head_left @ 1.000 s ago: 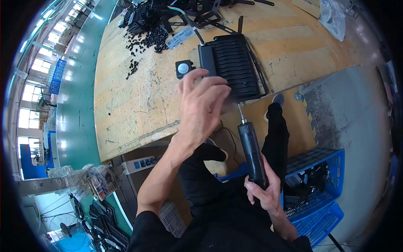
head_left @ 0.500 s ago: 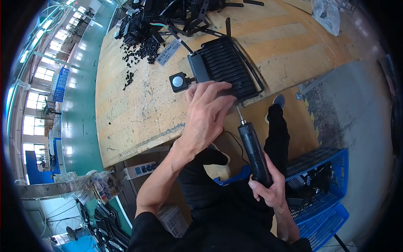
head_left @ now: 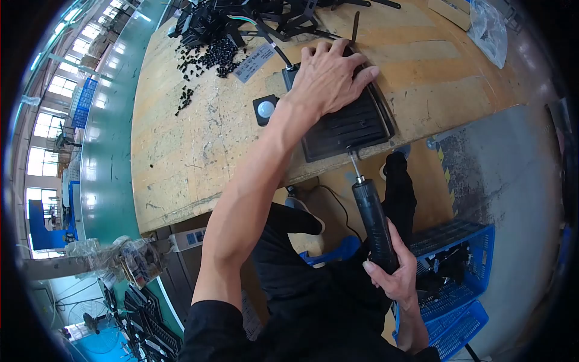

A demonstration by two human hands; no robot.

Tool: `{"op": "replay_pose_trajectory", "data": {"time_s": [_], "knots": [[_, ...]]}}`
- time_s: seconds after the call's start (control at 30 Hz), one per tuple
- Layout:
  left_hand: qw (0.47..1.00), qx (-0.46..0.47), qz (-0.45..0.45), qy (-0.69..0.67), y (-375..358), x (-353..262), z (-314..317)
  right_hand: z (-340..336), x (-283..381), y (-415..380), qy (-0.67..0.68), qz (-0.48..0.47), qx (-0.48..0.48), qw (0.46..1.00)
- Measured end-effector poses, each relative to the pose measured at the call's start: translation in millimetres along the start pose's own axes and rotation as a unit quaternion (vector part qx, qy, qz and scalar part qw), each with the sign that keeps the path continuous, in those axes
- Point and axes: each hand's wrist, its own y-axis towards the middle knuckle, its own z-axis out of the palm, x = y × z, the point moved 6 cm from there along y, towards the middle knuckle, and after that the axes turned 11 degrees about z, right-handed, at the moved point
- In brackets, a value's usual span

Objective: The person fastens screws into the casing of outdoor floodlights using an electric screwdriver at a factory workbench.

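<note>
Black finned housing (head_left: pixel 347 130): at near edge of table (head_left: pixel 181 145); left hand (head_left: pixel 329 75): fingers spread, laid over housing's far part; right hand (head_left: pixel 393 268): fingers wrapped round black screwdriver (head_left: pixel 374 223), bit at housing's near edge

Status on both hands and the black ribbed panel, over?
Left hand spread on ribbed panel. Right hand gripping power screwdriver, tip at panel's near edge. Tip looks unblocked.

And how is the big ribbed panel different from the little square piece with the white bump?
The ribbed panel is much bigger than the square piece. The panel has long ridges across it, while the square piece has one round white bump. Both are black and both are on the wooden table.
</note>
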Motion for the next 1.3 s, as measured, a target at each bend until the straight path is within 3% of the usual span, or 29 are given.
{"op": "replay_pose_trajectory", "data": {"time_s": [0.03, 0.17, 0.33, 0.53, 0.67, 0.73, 0.83, 0.97, 1.17, 1.3], "knots": [[0.997, 0.050, -0.040, -0.045, -2.1, 1.6, 4.2, -0.4, 0.5, 0.4, -0.053, -0.028, -0.010, 0.998], [0.994, 0.056, -0.097, -0.018, -11.4, 2.7, -0.3, 3.4, 11.4, -0.4, -0.099, -0.047, -0.021, 0.994], [0.994, 0.024, -0.103, -0.004, -13.8, 1.4, -2.5, 8.2, 17.1, -5.3, -0.193, -0.117, -0.068, 0.972], [0.995, 0.002, -0.098, -0.001, -14.6, 0.0, -4.5, 13.4, 24.7, -12.2, -0.184, -0.080, -0.060, 0.978], [0.995, -0.007, -0.101, -0.003, -13.8, -2.8, -5.0, 18.8, 32.6, -13.5, -0.219, -0.106, -0.080, 0.967], [0.994, -0.017, -0.106, -0.006, -14.5, -2.6, -5.8, 17.6, 22.5, -20.7, 0.016, 0.117, -0.032, 0.992], [0.994, -0.037, -0.105, -0.012, -14.1, -2.2, -5.9, 26.5, 37.7, -22.7, 0.090, 0.146, -0.011, 0.985], [0.993, -0.060, -0.100, 0.008, -16.1, -3.2, -5.0, 28.4, 36.3, -18.4, 0.092, 0.123, 0.002, 0.988], [0.995, -0.027, -0.100, 0.011, -15.2, -4.7, -7.7, 26.1, 43.8, -12.1, 0.095, 0.141, 0.013, 0.985], [0.995, -0.039, -0.088, 0.011, -16.0, -7.7, -9.9, 33.1, 46.3, -8.4, 0.174, 0.147, 0.072, 0.971]]}}
